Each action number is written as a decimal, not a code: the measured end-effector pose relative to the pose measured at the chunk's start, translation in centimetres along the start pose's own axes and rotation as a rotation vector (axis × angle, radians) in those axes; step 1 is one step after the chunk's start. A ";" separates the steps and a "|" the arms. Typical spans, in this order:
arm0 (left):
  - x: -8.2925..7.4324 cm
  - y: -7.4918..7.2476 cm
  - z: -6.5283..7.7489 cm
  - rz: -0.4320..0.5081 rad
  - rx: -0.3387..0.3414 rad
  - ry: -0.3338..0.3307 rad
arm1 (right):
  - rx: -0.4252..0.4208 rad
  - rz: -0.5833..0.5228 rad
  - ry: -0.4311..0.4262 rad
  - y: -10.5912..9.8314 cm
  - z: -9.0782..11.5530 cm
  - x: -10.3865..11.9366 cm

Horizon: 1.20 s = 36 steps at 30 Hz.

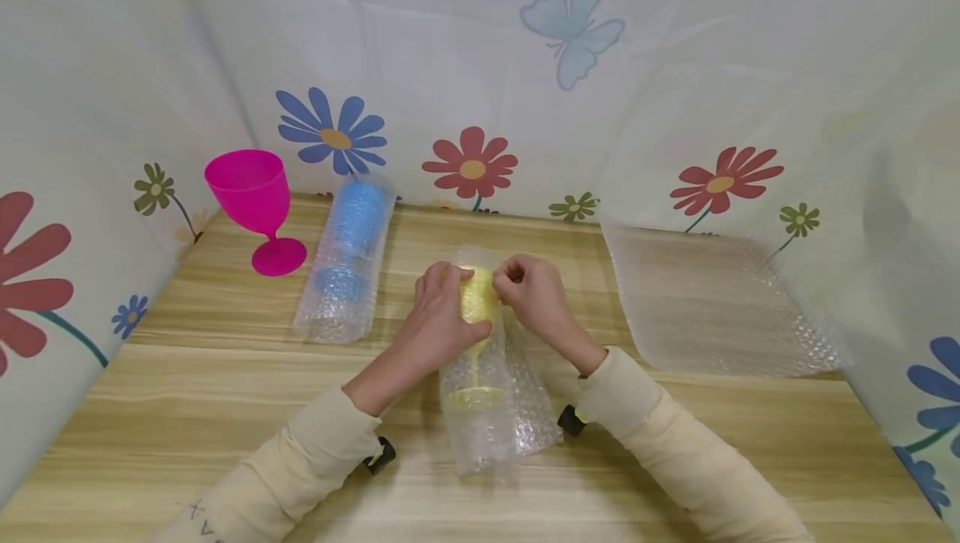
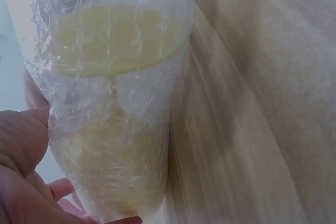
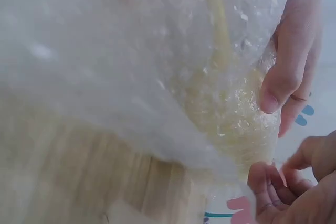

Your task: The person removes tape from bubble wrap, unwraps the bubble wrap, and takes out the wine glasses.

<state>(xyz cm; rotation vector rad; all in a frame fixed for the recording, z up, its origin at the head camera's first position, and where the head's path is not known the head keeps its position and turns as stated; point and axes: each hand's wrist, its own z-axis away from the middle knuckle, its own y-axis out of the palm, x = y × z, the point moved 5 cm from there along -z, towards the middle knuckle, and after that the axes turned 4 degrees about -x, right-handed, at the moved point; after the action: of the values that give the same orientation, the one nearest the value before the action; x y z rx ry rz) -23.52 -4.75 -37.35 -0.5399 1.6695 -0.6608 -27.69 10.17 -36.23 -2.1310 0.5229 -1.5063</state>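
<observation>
A yellow goblet (image 1: 477, 300) lies on the table inside a sleeve of clear bubble wrap (image 1: 476, 447), its foot toward me. My left hand (image 1: 437, 314) holds the wrapped cup part from the left, thumb across its near side. On the right, my right hand (image 1: 538, 297) has curled fingers and pinches the edge of the bubble wrap near the cup's rim. A loose flap of wrap (image 3: 105, 93) hangs off the right side in the right wrist view. The goblet's foot (image 2: 118, 40) shows blurred through the plastic in the left wrist view.
Upright at the back left stands a bright pink goblet (image 1: 251, 193). Beside it lies a blue goblet (image 1: 356, 222) rolled in bubble wrap. A flat sheet of bubble wrap (image 1: 697, 301) covers the table's right back part. Flower-printed curtains (image 1: 450, 43) enclose the wooden table (image 1: 202, 401).
</observation>
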 end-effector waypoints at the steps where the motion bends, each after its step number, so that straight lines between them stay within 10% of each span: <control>1: 0.0 -0.1 0.0 -0.007 -0.003 -0.007 | -0.006 -0.049 0.037 -0.1 0.0 -0.2; 12: 0.3 0.2 0.0 -0.133 -0.058 -0.077 | -0.008 -0.448 0.304 0.5 0.3 -0.8; 26: 1.7 0.1 0.1 -0.052 -0.095 -0.173 | -0.181 -0.546 0.382 -1.5 1.5 -2.4; 31: 1.6 0.3 0.1 -0.047 -0.096 -0.162 | -0.171 -0.388 0.380 -2.5 3.3 -2.7; 36: 1.7 0.2 0.2 -0.053 -0.113 -0.150 | 0.148 0.078 0.255 -1.7 5.4 -1.9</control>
<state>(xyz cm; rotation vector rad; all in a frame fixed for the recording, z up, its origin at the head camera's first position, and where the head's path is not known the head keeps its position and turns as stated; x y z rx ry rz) -23.69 -5.72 -38.71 -0.6999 1.5618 -0.5528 -23.13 13.42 -38.22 -1.7988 0.5565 -1.7260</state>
